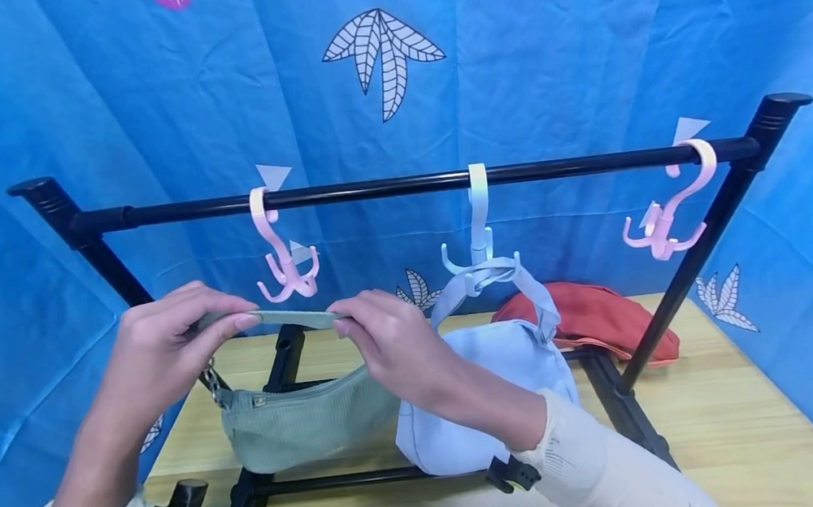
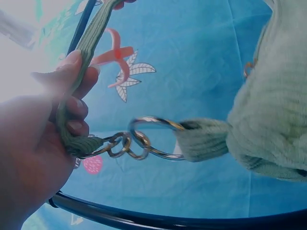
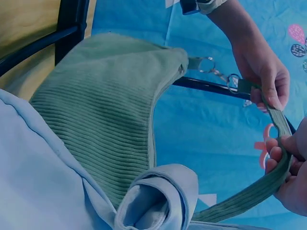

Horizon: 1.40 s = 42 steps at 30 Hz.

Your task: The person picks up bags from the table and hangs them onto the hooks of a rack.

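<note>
A green corduroy shoulder bag [image 1: 305, 422] hangs by its strap [image 1: 295, 318] from both hands, below the left pink hook [image 1: 288, 257]. My left hand [image 1: 166, 350] pinches the strap between thumb and fingers, close to the metal rings [image 2: 127, 143] that join it to the bag. Farther right along the strap, my right hand [image 1: 400, 344] pinches it too, leaving a short taut stretch between the hands. Just behind the right forearm, a light blue bag [image 1: 490, 360] hangs by its knotted strap from the blue hook [image 1: 479, 222].
A black rack's top bar [image 1: 371, 190] carries the hooks, including another pink hook [image 1: 667, 208] at the right. Behind the rack, a red bag [image 1: 589, 321] lies on the wooden table [image 1: 753, 416]. A blue patterned curtain [image 1: 541, 45] surrounds the back and sides.
</note>
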Tool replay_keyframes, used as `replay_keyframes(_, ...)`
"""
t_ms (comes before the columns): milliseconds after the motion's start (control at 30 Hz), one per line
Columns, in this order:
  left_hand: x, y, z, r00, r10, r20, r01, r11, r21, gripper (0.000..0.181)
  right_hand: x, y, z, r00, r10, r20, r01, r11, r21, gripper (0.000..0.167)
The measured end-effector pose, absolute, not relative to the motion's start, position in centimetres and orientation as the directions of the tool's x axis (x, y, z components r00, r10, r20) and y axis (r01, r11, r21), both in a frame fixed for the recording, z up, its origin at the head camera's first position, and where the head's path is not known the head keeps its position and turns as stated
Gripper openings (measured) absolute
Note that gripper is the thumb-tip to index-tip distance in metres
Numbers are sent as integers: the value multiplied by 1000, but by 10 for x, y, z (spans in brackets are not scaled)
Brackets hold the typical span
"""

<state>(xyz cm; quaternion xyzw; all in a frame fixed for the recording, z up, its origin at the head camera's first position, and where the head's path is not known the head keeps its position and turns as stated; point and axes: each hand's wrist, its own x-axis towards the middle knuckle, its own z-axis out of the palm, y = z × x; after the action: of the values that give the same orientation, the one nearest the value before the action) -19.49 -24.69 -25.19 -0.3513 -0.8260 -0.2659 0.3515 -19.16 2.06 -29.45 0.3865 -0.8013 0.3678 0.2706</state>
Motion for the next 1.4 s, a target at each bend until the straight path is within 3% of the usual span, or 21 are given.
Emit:
replay_keyframes(400,-194,-240,-243,-507,319,801,747,626,223,28,-196,20,-284,-466,-387,796,-863,397,-313,20)
replay_keyframes(800,-195,-233,-236,-504,258,824,723,648,240,27,-202,14,-278,-488,-310,816,-856,355,-377,17)
replay_keyframes(1400,-206,-228,-230,-510,285,811,714,666,214,17,-211,9,-262,-513,-272,814,-807,475,-350,16)
